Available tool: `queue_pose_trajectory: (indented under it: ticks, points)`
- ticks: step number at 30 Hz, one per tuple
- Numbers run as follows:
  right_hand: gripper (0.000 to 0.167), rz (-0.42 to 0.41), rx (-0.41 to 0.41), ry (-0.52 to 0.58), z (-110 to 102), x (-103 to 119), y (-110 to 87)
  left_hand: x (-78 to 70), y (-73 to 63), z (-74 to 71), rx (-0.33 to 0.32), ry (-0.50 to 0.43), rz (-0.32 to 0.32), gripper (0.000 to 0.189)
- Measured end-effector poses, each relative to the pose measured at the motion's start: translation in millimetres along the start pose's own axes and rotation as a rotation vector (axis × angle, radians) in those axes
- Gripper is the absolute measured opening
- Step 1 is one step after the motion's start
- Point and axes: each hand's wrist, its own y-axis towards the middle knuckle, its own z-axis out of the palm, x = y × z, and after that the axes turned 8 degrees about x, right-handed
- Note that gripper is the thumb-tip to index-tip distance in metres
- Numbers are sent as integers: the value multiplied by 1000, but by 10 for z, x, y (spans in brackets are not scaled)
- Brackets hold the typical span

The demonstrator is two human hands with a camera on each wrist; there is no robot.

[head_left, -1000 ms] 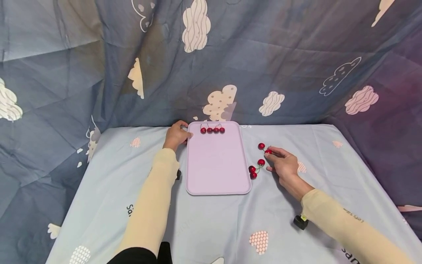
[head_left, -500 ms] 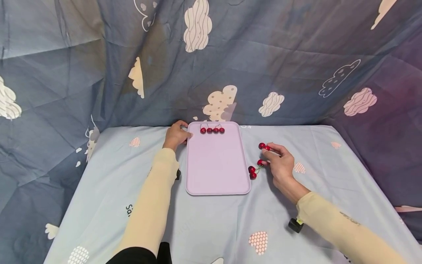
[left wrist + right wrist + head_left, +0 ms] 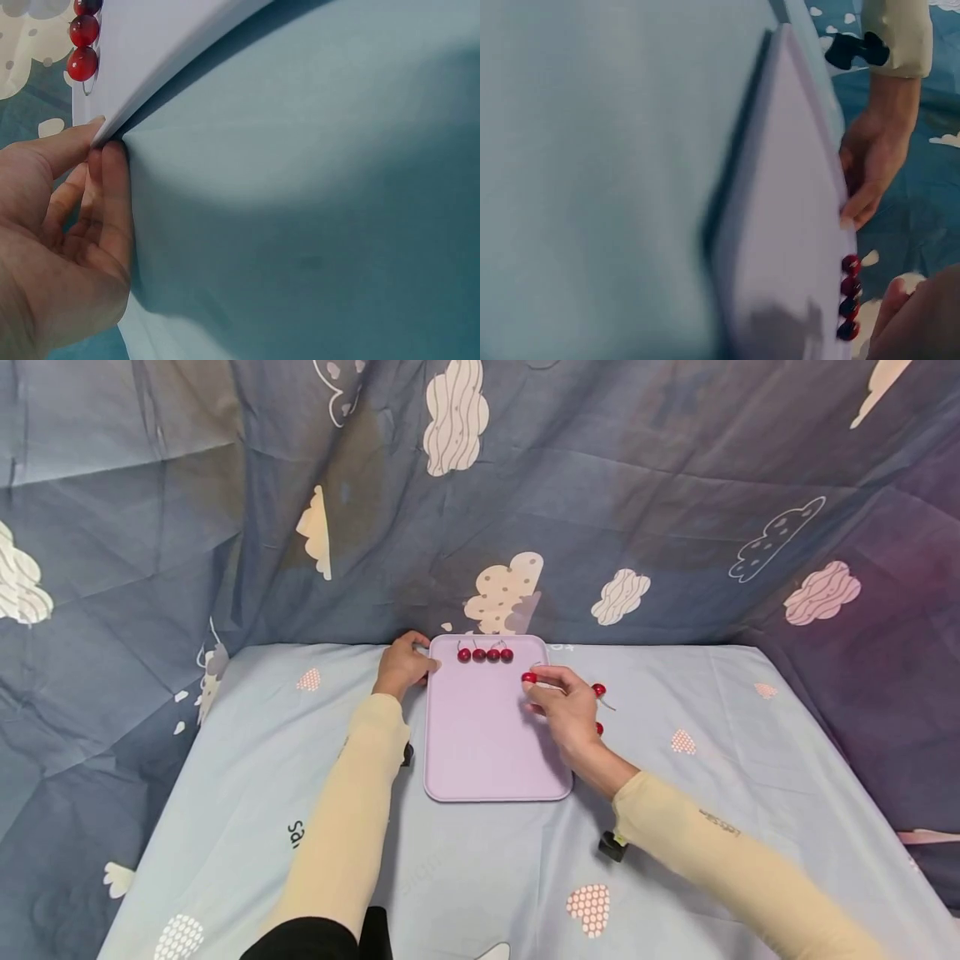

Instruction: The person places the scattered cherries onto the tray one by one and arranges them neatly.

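Observation:
A pale lilac tray (image 3: 480, 743) lies on the cloth-covered table. At its far end several red cherries (image 3: 479, 655) with stems sit in a side-by-side row. My left hand (image 3: 401, 670) pinches the tray's left edge near the far corner; in the left wrist view the thumb lies on top of the rim and the fingers are beneath. Over the tray's right side, my right hand (image 3: 567, 706) pinches a single cherry (image 3: 529, 677) between thumb and fingertips. The right wrist view shows the row, but the held cherry is out of sight there.
Right of the tray, a loose cherry (image 3: 598, 690) with its stem lies on the light blue cloth (image 3: 487, 868). Another cherry (image 3: 599, 727) peeks out from behind my right hand. A dark patterned curtain (image 3: 375, 527) hangs close behind the tray.
My right hand has picked a cherry up from the cloth and carried it left over the tray. The left hand keeps its grip on the tray edge.

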Motion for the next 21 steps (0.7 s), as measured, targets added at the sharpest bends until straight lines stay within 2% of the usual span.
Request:
queue_pose_trajectory:
  ticks: [7,11,15,18,21]
  points:
    - [32,23,135,-24,305,103,160,-3,-6,-23,0,7,3,44]
    - [31,74,299,-91,439,97,293,0,-6,-35,-14,10,5,44]
    - [29,111,443,-233,538,79,429,6,-13,-39,-11,9,11,44]
    - [25,110,449,-367,584,66,514,2,-18,-33,0,5,12,44]
    - [21,98,407,-486,614,60,571,-8,-15,-22,4,10,11,43]
